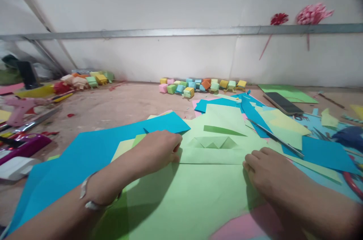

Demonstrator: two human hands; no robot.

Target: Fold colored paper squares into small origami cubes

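Both hands rest on a large light green sheet that lies on the table, right in front of the person. Its far part is folded over, and the crease runs between the two hands.

The left hand sits at the left end of that crease with its fingers curled down. The fingertips are tucked out of sight, so I cannot tell whether its grip pinches the paper or only presses on it. A thin bracelet circles the wrist. The right hand lies at the right end of the crease, knuckles up and fingers bent under. Its grip is hidden in the same way and cannot be judged. Both forearms are cut off by the lower edge of the view.

Just beyond the crease sits a small folded green shape, too pale to read clearly. A blue sheet lies partly under the green one on the left. More blue and pale sheets overlap on the right, with a thin metal rod lying across them. A phone lies farther back. A row of small paper cubes stands along the wall. A purple object at the left edge is blurred and partly cut off.
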